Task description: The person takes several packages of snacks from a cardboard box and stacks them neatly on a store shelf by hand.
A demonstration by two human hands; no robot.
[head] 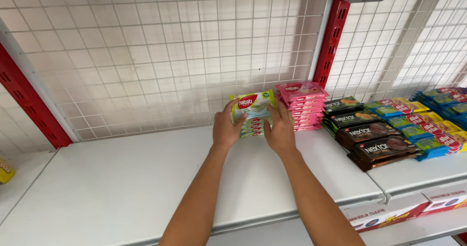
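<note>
Green packs [253, 113] of wafers sit stacked at the back of the white shelf [121, 178], just beside a pink stack [302, 105]. The top pack is pale green with a red patch. Left hand [226, 128] and right hand [280, 129] clasp the stack's sides, fingers curled around it. Lower packs are mostly hidden behind the hands.

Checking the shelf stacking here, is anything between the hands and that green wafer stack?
Nothing visible. The left hand and right hand already grip the green wafer stack from both sides on the white shelf. The pink wafer stack sits just beyond the right hand, beside the green one.
</note>
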